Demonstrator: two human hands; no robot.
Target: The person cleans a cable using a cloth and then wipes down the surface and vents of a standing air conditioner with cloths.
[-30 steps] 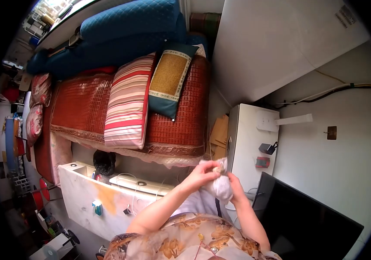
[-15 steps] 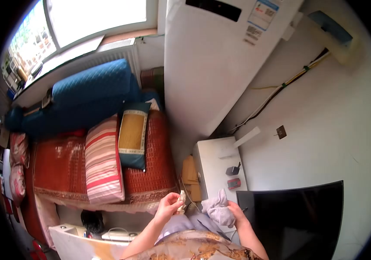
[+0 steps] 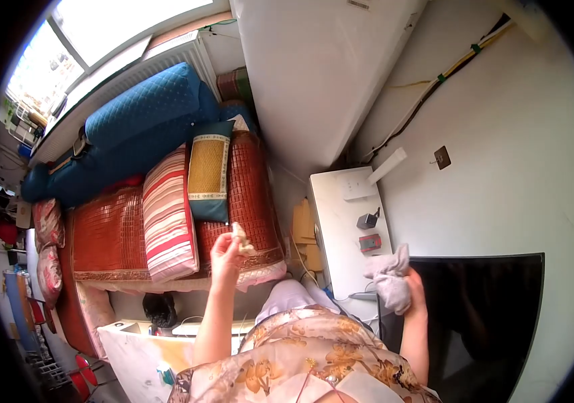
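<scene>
By the left edge of the screen (image 3: 482,316), a cloth (image 3: 392,279) is held by the right hand (image 3: 416,293), fingers curled round it; well left of the screen, a pale scrap (image 3: 242,242) is pinched by the left hand (image 3: 224,255). Holding both apart seems the step; steady grips are called for

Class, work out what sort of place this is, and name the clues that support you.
Probably a living room in a home: a red-brown seat bears a striped cushion, and a large dark screen stands by the wall.
</scene>
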